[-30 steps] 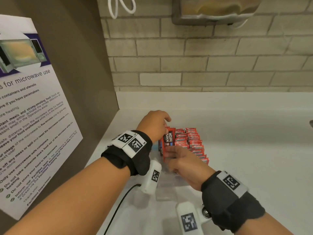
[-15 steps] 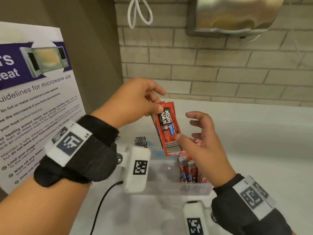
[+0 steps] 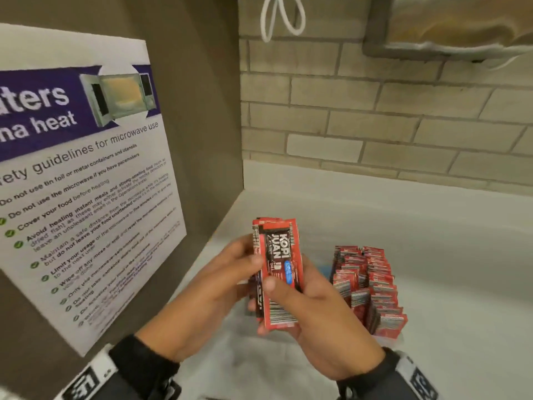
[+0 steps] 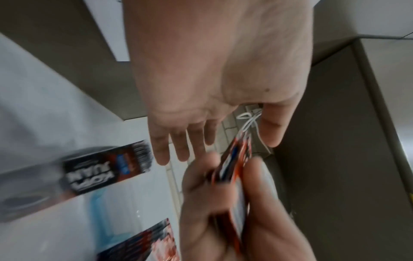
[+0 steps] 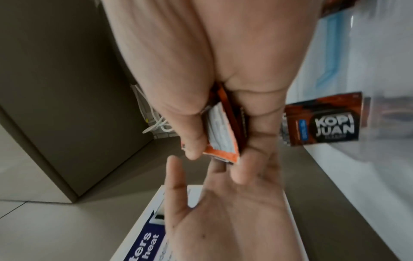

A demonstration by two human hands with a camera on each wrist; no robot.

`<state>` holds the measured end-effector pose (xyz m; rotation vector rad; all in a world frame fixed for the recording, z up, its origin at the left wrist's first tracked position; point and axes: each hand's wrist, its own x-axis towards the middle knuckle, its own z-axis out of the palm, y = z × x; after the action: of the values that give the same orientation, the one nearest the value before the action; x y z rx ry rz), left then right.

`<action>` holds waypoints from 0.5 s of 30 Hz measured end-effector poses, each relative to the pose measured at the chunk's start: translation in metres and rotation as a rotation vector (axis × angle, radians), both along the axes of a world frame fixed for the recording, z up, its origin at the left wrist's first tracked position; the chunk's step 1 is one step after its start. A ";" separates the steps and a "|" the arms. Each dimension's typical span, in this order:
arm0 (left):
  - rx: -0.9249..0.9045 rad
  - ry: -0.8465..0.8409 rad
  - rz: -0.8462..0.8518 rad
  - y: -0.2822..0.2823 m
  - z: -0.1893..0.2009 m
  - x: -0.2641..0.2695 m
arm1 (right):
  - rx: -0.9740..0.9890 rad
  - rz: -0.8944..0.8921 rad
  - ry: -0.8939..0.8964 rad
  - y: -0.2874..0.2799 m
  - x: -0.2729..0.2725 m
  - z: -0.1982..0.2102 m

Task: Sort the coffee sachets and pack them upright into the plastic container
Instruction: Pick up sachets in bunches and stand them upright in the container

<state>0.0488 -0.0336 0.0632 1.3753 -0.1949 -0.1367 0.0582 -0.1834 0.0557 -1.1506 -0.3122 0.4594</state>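
Note:
A stack of red Kopi Juan sachets [image 3: 278,269] stands upright in the air above the counter. My right hand [image 3: 277,287] grips its lower half, thumb across the front and fingers behind; the right wrist view shows the stack [image 5: 223,134] pinched that way. My left hand [image 3: 251,264] touches the stack's left edge with straight fingers, shown in the left wrist view [image 4: 178,144]. To the right, several rows of sachets [image 3: 366,284] stand upright in the clear plastic container [image 3: 389,339]. The container's near left part lies hidden under my hands.
A microwave guidelines poster [image 3: 86,183] leans on the brown side panel at left. A brick wall [image 3: 375,125] closes the back, with a white cable loop [image 3: 282,18] and a metal dispenser [image 3: 447,24] above. The white counter [image 3: 447,241] runs off to the right.
The left hand lifted the stack out of the container. The right hand then closed round the stack's lower half, and the left fingers straightened beside it.

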 end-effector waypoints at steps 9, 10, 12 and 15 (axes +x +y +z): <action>-0.279 0.096 0.151 0.010 -0.007 -0.017 | -0.429 -0.138 -0.461 0.049 0.000 -0.013; -0.275 0.084 0.173 0.013 -0.005 -0.016 | -0.461 -0.211 -0.484 0.054 0.000 -0.011; -0.255 0.068 0.209 0.019 0.000 -0.013 | -0.471 -0.367 -0.519 0.060 0.000 -0.009; -0.217 0.044 0.195 0.028 0.004 -0.008 | -0.479 -0.505 -0.560 0.063 -0.001 -0.003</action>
<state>0.0405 -0.0053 0.0675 1.1670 -0.0362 0.0167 0.0573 -0.1199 0.0532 -1.7615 -0.3874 -0.2641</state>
